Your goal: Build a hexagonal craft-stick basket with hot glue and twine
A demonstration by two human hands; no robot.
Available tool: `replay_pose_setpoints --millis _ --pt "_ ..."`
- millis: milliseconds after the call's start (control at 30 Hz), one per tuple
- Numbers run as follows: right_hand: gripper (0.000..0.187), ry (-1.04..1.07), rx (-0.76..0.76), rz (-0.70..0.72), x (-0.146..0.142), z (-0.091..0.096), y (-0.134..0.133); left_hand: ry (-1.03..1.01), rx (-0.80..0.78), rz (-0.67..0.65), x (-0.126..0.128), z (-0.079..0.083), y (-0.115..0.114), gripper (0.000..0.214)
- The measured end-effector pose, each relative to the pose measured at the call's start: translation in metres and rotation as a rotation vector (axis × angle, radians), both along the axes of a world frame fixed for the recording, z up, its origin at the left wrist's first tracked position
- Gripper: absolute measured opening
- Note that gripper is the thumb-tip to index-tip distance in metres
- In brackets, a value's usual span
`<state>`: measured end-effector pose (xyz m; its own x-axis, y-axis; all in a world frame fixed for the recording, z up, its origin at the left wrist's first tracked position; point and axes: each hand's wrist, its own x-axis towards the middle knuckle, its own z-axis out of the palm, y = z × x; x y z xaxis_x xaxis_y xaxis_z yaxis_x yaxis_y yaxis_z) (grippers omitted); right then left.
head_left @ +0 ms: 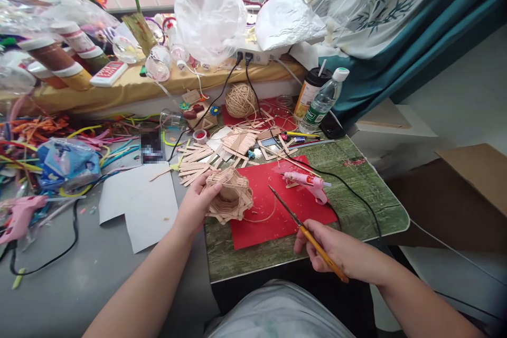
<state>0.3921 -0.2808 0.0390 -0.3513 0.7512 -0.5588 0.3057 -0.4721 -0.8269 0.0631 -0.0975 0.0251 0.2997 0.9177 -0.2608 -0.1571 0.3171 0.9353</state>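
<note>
My left hand (196, 205) is closed around the left side of a round basket built from stacked wooden sticks (232, 194), which rests on the edge of a red sheet (277, 211). My right hand (336, 253) grips a pair of scissors with yellow handles (304, 232), their closed blades pointing up-left over the red sheet toward the basket. A pink glue gun (307, 184) lies on the red sheet just beyond the scissor tip, its black cord trailing right.
Loose wooden sticks (222, 153) lie in a pile behind the basket. A twine ball (241, 100), a water bottle (322, 100) and a lidded cup (308, 92) stand farther back. Pipe cleaners (59, 137), white paper (138, 203) and another pink glue gun (19, 216) fill the left.
</note>
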Motion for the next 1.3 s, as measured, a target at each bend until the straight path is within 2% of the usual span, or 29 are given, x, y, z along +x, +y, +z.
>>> replay_pose_setpoints --millis 100,200,300,367,433,533,600,667,733,833,933,1067,1167,1300 --pt "0.071 0.288 -0.039 0.042 0.002 -0.004 -0.003 0.021 -0.014 0.011 0.001 0.0 0.002 0.068" --pt "0.086 0.628 -0.158 0.039 -0.002 -0.008 -0.01 0.036 -0.002 0.007 0.001 -0.002 0.004 0.068" --pt "0.088 0.727 -0.227 0.027 -0.008 -0.005 -0.017 0.051 0.008 0.005 0.0 -0.004 0.005 0.067" --pt "0.085 0.613 -0.165 0.019 -0.01 0.002 -0.017 0.049 0.003 0.011 -0.002 -0.004 0.004 0.067" --pt "0.076 0.377 -0.067 -0.043 -0.012 0.008 -0.012 0.027 -0.009 0.014 -0.004 -0.002 0.004 0.066" --pt "0.041 -0.025 0.06 -0.196 -0.018 0.014 0.006 -0.043 -0.008 -0.005 -0.006 0.001 0.003 0.066" --pt "0.028 -0.289 0.146 -0.22 -0.024 0.017 0.021 -0.104 0.007 -0.037 -0.009 0.003 0.002 0.065" --pt "0.029 -0.567 0.235 -0.178 -0.034 0.021 0.036 -0.174 0.019 -0.093 -0.012 0.005 0.001 0.066" --pt "0.033 -0.759 0.311 -0.124 -0.048 0.028 0.049 -0.266 0.011 -0.185 -0.015 0.009 -0.001 0.07" --pt "0.032 -0.859 0.382 -0.017 -0.073 0.04 0.07 -0.405 -0.029 -0.305 -0.019 0.015 -0.005 0.074" --pt "0.025 -1.0 0.427 0.106 -0.093 0.052 0.092 -0.452 -0.05 -0.328 -0.02 0.018 -0.009 0.073" --pt "0.019 -1.144 0.434 0.173 -0.097 0.069 0.114 -0.437 -0.09 -0.344 -0.021 0.016 -0.006 0.074" --pt "0.018 -1.099 0.429 0.164 -0.082 0.079 0.117 -0.408 -0.137 -0.353 -0.021 0.01 -0.001 0.07" --pt "0.022 -0.927 0.419 -0.006 -0.058 0.088 0.114 -0.243 -0.234 -0.372 -0.017 0.0 0.005 0.053"
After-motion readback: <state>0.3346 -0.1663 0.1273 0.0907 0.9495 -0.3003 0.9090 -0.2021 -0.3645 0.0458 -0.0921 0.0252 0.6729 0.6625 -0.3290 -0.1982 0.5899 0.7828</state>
